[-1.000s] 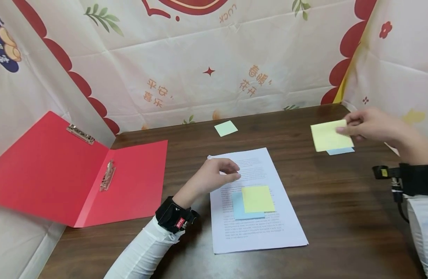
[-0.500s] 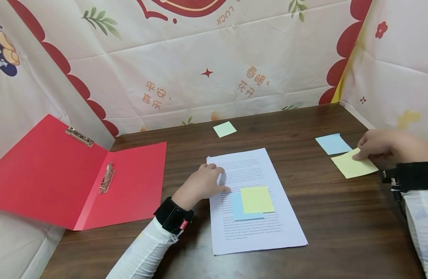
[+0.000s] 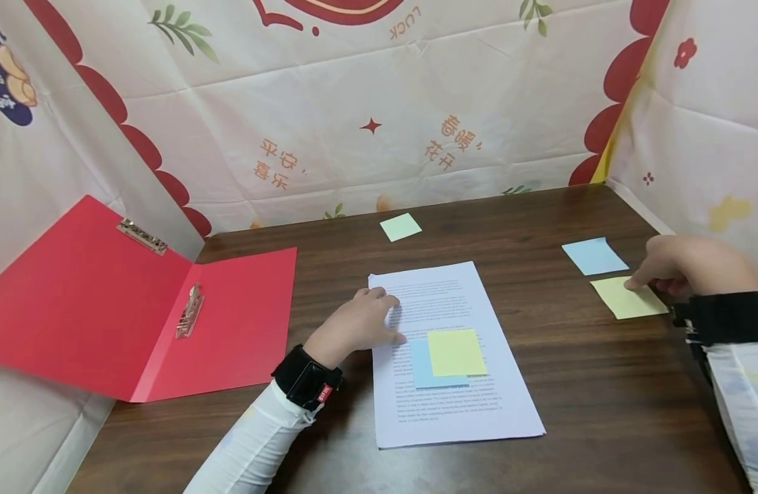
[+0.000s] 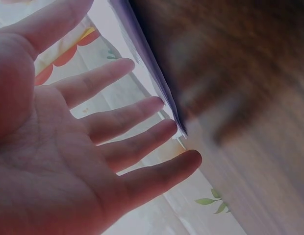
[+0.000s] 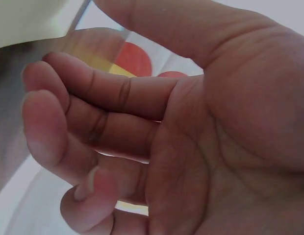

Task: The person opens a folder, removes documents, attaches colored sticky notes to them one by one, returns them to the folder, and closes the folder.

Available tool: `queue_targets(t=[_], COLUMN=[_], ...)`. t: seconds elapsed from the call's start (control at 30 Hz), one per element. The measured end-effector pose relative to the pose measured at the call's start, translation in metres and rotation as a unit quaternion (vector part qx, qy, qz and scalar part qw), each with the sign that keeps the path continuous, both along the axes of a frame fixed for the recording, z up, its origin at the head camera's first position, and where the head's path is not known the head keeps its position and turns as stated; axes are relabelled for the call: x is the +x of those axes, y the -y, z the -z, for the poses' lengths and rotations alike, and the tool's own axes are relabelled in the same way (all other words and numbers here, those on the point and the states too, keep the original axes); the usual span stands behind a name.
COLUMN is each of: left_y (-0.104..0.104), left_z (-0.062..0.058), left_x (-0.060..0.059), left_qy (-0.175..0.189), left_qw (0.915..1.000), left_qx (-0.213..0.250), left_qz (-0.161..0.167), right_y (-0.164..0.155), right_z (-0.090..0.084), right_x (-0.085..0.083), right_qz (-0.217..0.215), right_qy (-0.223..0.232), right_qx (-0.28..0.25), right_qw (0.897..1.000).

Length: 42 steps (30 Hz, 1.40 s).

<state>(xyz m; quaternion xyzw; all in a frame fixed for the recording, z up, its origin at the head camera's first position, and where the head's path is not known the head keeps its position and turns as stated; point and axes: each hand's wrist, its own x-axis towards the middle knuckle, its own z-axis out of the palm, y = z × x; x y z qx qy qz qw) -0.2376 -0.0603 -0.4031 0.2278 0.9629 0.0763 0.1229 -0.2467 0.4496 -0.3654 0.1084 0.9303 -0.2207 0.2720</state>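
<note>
My left hand (image 3: 379,317) rests flat on the left edge of a printed white sheet (image 3: 471,405) in the middle of the table. Its fingers are straight in the left wrist view, beside the sheet's edge (image 4: 151,73). A yellow sticky note (image 3: 455,351) lies on the sheet, overlapping a blue one (image 3: 418,370). At the right, my right hand (image 3: 639,280) presses one straight fingertip on another yellow sticky note (image 3: 628,298) lying flat on the table. The other fingers (image 5: 78,117) are curled under. A blue note (image 3: 593,255) lies just behind it.
An open red folder (image 3: 138,302) with metal clips leans against the left wall. A green sticky note (image 3: 400,226) lies near the back of the dark wooden table (image 3: 601,412). Patterned cloth walls close the table in at the left, back and right.
My right hand brought the yellow note from above the blue note toward me and laid it flat on the table. My left hand came down onto the sheet's edge.
</note>
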Motion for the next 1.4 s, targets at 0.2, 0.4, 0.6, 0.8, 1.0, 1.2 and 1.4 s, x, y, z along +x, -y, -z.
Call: queue_targets(t=[0.2,0.4,0.6,0.8,1.0,1.2,1.4], left_y=[0.001,0.0,-0.016,-0.049,-0.064,-0.066,-0.052], left_z=[-0.001,-0.004,-0.01,-0.011,-0.003,-0.005,-0.027], left_x=[-0.002,-0.003,0.018,0.082,0.118,0.113,0.099], left_qy=[0.0,-0.033,-0.052,-0.074,-0.077,-0.05,-0.051], left_qw=[0.9999,0.9978,0.9971,0.9777,0.9644,0.9661,0.9712], left_qx=[0.008,0.038,0.008,-0.058,-0.074,-0.042,0.101], left_qz=[-0.011,-0.042,0.055,0.188,0.242,0.25,0.209], right_y=[0.032,0.106,0.177,0.198,0.194,0.188,0.178], right_z=[-0.013,-0.024,-0.015,-0.003,0.002,0.0,-0.008], right_x=[-0.003,0.01,0.024,0.025,0.023,0.022,0.02], right_qz=[-0.129,-0.191,-0.235,-0.25,-0.247,-0.243,-0.236], right_qy=[-0.079,-0.225,-0.231,-0.199,-0.2,-0.209,-0.217], right_qx=[0.051,0.062,0.033,0.046,0.055,0.047,0.034], right_qw=[0.987,0.953,0.943,0.947,0.947,0.946,0.946])
